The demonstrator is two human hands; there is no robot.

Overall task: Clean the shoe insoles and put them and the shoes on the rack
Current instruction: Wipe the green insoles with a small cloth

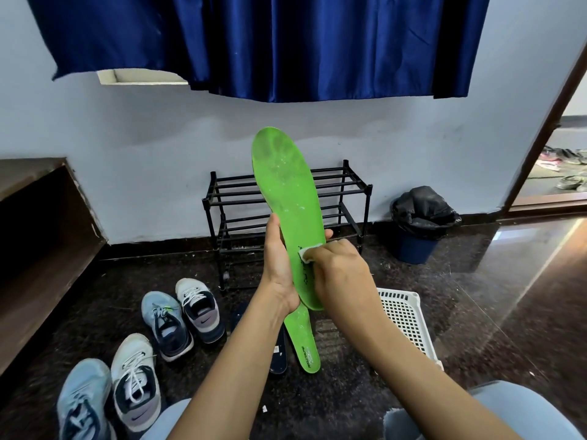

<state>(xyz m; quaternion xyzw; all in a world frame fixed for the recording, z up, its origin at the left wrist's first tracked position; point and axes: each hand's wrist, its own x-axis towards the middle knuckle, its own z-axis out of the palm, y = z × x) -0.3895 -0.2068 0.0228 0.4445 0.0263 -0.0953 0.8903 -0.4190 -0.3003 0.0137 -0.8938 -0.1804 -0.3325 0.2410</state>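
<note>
My left hand grips a green insole upright by its lower half, toe end up, in front of the black shoe rack. My right hand pinches a small white wipe against the insole's heel area. A second green insole lies on the dark floor below, next to a dark insole. Two light blue shoes and two white shoes stand on the floor at the lower left.
A white plastic basket sits on the floor to the right. A blue bin with a black bag stands by the wall right of the rack. A wooden bench runs along the left. A blue curtain hangs above.
</note>
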